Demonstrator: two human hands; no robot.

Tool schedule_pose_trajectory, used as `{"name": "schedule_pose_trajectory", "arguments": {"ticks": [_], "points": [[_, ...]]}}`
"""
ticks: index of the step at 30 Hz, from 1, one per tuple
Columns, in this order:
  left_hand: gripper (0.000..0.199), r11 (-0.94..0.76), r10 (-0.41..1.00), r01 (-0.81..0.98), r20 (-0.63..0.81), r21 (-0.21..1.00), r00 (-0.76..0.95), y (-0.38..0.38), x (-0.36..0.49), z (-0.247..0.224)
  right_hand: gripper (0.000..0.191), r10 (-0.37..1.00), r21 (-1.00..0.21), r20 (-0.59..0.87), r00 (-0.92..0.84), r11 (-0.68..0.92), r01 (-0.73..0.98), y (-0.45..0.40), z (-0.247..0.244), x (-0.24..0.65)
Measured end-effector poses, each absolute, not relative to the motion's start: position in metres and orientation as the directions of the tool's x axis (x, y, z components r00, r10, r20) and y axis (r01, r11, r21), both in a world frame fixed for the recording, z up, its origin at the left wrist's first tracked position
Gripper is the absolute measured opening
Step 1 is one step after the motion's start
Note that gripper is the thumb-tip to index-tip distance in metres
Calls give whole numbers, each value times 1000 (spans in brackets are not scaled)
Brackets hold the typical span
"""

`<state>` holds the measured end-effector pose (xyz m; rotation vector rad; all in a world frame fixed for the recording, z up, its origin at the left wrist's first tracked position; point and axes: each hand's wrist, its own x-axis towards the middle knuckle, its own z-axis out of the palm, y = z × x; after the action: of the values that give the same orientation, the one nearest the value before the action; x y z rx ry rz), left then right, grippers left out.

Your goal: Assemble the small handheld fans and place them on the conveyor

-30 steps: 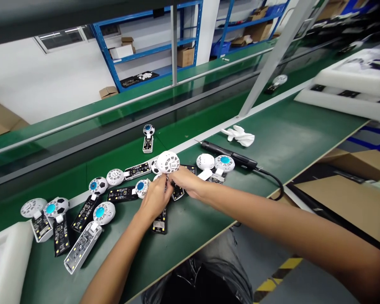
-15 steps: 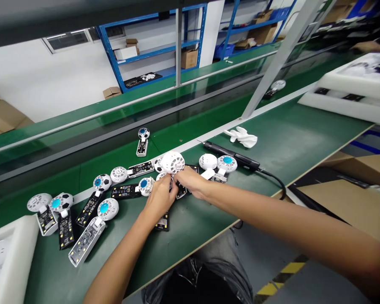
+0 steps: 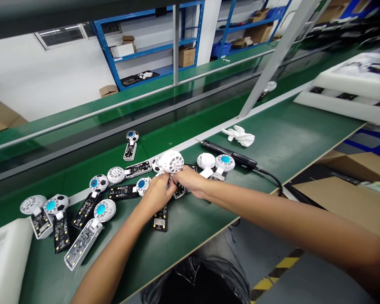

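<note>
Both hands are bunched together on a white vented fan head (image 3: 172,161), up off the green bench (image 3: 281,126); the left hand (image 3: 158,195) and right hand (image 3: 191,181) seem to pinch it underneath, though the fingers hide the exact grip. Loads of heads and black circuit boards (image 3: 122,192) lie scattered around, some joined up, and no writing's readable.

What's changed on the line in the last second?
The blue-centred module on the conveyor belt has slid left, as has the far white module. The left hand and right hand still hold the white vented disc, nudged slightly right. The circuit boards on the bench and the electric screwdriver stayed put.
</note>
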<state>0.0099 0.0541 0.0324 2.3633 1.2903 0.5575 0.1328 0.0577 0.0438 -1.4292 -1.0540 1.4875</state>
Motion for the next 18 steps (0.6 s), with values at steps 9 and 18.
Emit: {"name": "schedule_pose_trajectory", "arguments": {"ticks": [9, 18], "points": [[14, -469, 869, 700, 138, 539, 476, 56, 10, 35, 22, 937, -950, -312, -157, -308, 49, 66, 39, 139], [20, -407, 895, 692, 110, 596, 432, 47, 18, 34, 29, 912, -931, -365, -186, -357, 76, 73, 44, 145]]}}
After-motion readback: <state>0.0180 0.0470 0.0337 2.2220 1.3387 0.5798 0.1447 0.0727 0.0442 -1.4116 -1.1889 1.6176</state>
